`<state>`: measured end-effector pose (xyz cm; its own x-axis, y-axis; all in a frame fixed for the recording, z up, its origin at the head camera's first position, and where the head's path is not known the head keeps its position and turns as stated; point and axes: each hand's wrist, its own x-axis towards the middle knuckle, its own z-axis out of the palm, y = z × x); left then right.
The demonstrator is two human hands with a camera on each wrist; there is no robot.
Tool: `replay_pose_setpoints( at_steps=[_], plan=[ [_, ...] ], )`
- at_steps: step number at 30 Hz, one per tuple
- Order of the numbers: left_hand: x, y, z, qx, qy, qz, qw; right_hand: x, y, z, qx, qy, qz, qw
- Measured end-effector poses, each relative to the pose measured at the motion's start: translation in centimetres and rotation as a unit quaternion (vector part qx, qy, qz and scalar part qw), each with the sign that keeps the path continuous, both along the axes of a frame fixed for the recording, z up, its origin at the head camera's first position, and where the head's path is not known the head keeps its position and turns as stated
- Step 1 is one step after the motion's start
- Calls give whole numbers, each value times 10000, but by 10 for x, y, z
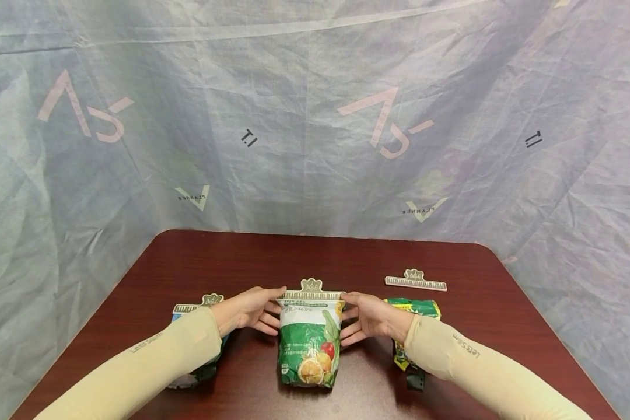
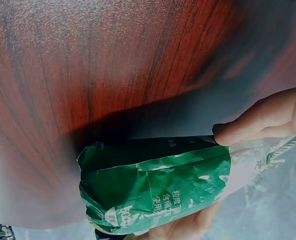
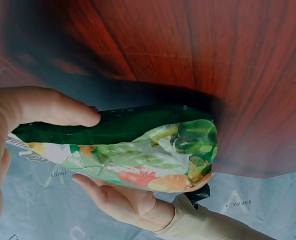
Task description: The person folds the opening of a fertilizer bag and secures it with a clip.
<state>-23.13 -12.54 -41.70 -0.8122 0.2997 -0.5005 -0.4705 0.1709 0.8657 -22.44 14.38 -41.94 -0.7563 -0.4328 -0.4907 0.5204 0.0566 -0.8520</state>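
Observation:
A green and white bag (image 1: 307, 338) with fruit and vegetable pictures stands upright on the table. Across its top sits a bag clip (image 1: 312, 289) with a piano-key pattern and an ornate handle. My left hand (image 1: 253, 312) is at the bag's left side, with extended fingers reaching the clip's left end. On the opposite side my right hand (image 1: 368, 318) touches the bag near the clip's right end, its fingers spread. The right wrist view shows a fingertip resting along the green side of the bag (image 3: 133, 125). In the left wrist view, a finger touches the bag (image 2: 187, 175) near its upper edge.
Partly hidden behind the left forearm is a dark bag (image 1: 208, 370) with a similar clip (image 1: 199, 304). Behind the right forearm lies a green and yellow package (image 1: 422, 307). Another clip (image 1: 416, 282) lies loose on the reddish-brown table (image 1: 294, 256), farther back. Grey printed cloth surrounds it.

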Motion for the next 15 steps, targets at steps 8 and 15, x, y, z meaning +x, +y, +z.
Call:
replay_pose_setpoints(
  at_steps=[8,15],
  plan=[
    [-2,-1,2,193,-413,-116,9989,-1,0,0,13,-198,73,9998],
    [-2,-1,3,246,-504,-155,9983,-2,-1,-1,-5,-235,123,9996]
  ],
)
